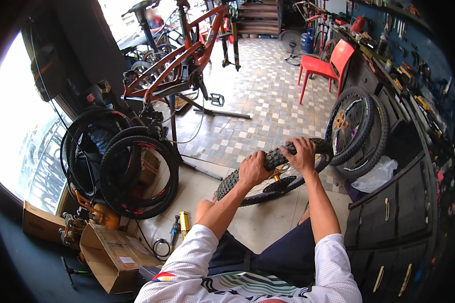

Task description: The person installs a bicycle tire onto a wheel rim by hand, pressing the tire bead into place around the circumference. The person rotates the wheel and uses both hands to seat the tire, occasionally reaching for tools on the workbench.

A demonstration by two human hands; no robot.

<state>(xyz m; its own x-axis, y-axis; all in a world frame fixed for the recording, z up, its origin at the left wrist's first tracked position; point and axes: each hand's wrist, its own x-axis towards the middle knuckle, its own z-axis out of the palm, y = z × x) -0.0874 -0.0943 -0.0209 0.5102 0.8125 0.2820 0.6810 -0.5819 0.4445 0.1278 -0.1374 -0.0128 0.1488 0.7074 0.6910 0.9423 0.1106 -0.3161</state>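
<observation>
A bicycle wheel with a knobby black tyre (pixel 279 156), gold hub and dark cassette is tilted between my knees. My left hand (pixel 254 169) wraps its fingers over the tyre at the middle. To its right, my right hand (pixel 301 154) is closed over the same tyre, thumb and fingers pressed on the tread. The lower rim and spokes show beneath my hands, partly hidden by my arms.
An orange bike frame (pixel 202 40) hangs on a stand. Tyres (pixel 139 204) lean at left beside an open cardboard box (pixel 106 257). At right are two wheels (pixel 359 139), a red chair (pixel 324 67) and dark drawer cabinets (pixel 369 227). Tools (pixel 184 224) lie on the tiled floor (pixel 212 146).
</observation>
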